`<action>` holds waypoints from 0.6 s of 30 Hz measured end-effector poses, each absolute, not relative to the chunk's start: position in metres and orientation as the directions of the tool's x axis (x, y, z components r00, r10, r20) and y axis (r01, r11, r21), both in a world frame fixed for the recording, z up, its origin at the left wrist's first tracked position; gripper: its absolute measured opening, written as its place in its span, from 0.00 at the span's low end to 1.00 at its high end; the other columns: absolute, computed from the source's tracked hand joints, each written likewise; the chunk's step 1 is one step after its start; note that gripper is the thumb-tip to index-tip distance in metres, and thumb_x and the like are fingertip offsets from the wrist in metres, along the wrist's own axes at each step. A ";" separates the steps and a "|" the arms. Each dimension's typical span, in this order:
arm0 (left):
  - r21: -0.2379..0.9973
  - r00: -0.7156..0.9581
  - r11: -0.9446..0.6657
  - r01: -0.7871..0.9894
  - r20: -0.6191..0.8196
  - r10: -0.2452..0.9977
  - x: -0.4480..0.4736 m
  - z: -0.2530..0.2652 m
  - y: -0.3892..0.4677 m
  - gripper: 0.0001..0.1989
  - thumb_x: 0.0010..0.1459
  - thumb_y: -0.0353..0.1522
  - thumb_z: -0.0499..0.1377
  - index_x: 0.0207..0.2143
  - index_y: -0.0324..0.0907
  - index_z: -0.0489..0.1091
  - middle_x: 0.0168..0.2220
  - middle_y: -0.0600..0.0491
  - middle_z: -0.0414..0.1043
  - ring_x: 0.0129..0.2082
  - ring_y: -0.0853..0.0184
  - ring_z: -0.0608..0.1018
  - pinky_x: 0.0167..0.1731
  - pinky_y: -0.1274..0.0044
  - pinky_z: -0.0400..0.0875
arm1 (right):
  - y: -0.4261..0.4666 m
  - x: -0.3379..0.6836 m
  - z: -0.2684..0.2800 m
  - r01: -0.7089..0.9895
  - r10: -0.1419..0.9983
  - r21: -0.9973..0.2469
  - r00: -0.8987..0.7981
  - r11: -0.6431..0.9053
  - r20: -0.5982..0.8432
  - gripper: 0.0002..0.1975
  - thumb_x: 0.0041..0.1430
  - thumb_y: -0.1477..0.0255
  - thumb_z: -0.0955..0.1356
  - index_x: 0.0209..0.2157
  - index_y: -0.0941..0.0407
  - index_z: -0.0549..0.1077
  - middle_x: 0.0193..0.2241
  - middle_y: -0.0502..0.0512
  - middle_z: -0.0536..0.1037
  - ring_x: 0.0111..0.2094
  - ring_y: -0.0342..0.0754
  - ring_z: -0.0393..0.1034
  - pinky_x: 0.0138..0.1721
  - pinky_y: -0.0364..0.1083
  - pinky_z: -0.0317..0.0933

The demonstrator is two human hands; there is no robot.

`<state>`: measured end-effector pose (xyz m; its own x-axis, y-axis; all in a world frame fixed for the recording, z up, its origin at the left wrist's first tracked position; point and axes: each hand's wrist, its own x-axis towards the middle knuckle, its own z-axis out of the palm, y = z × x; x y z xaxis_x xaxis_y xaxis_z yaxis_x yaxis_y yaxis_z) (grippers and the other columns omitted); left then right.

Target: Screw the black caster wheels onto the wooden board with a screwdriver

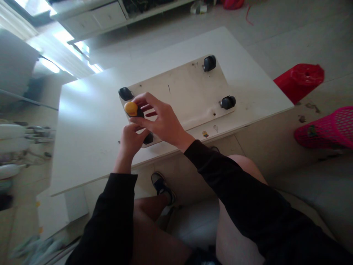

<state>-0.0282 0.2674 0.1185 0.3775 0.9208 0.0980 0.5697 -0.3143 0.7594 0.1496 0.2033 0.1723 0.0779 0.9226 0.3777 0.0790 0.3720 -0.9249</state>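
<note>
My right hand is closed around a screwdriver with a round yellow end and a black handle, the yellow end facing up toward me. Its shaft and tip are hidden. Just below, my left hand has its fingers curled in under the handle, and what they pinch is hidden. Both hands are over the left end of a beige board with black casters at its corners. One caster sits beyond the screwdriver, another is partly covered beside my left thumb. Two more casters are at the right end.
The board rests on a white table with small stickers near its front edge. Right of the table are a red stool or bin and a pink mesh basket. A white cabinet stands beyond. My legs are under the near edge.
</note>
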 end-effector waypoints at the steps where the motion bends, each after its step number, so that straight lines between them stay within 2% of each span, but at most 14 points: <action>1: 0.756 0.378 -0.318 0.572 0.101 0.920 -0.029 0.119 0.268 0.03 0.53 0.31 0.67 0.32 0.43 0.82 0.31 0.50 0.85 0.36 0.59 0.86 0.38 0.71 0.81 | 0.204 0.149 0.172 0.074 0.922 -0.925 0.083 0.372 0.377 0.13 0.65 0.66 0.73 0.50 0.49 0.72 0.50 0.50 0.83 0.53 0.46 0.78 0.57 0.48 0.75; 8: 0.703 0.294 -0.313 0.639 0.153 0.943 -0.025 0.120 0.265 0.06 0.53 0.30 0.65 0.33 0.43 0.84 0.31 0.51 0.85 0.32 0.61 0.84 0.35 0.72 0.78 | 0.206 0.148 0.167 0.067 0.887 -0.896 0.127 0.438 0.443 0.17 0.64 0.67 0.74 0.51 0.54 0.72 0.50 0.49 0.81 0.51 0.42 0.77 0.51 0.43 0.75; 13: 0.677 0.203 -0.264 0.687 0.170 0.964 -0.018 0.119 0.261 0.01 0.50 0.30 0.68 0.27 0.42 0.81 0.27 0.51 0.83 0.28 0.62 0.81 0.32 0.72 0.76 | 0.206 0.148 0.168 0.072 0.886 -0.902 0.168 0.426 0.432 0.17 0.62 0.68 0.75 0.50 0.55 0.72 0.47 0.48 0.78 0.48 0.40 0.76 0.49 0.41 0.75; 18: 0.716 0.274 -0.260 0.648 0.099 0.957 -0.018 0.129 0.262 0.03 0.50 0.27 0.67 0.28 0.43 0.81 0.29 0.52 0.84 0.32 0.62 0.83 0.36 0.73 0.78 | 0.207 0.148 0.168 0.014 0.898 -0.911 0.161 0.413 0.410 0.16 0.63 0.69 0.75 0.49 0.56 0.72 0.46 0.48 0.77 0.48 0.40 0.76 0.51 0.41 0.75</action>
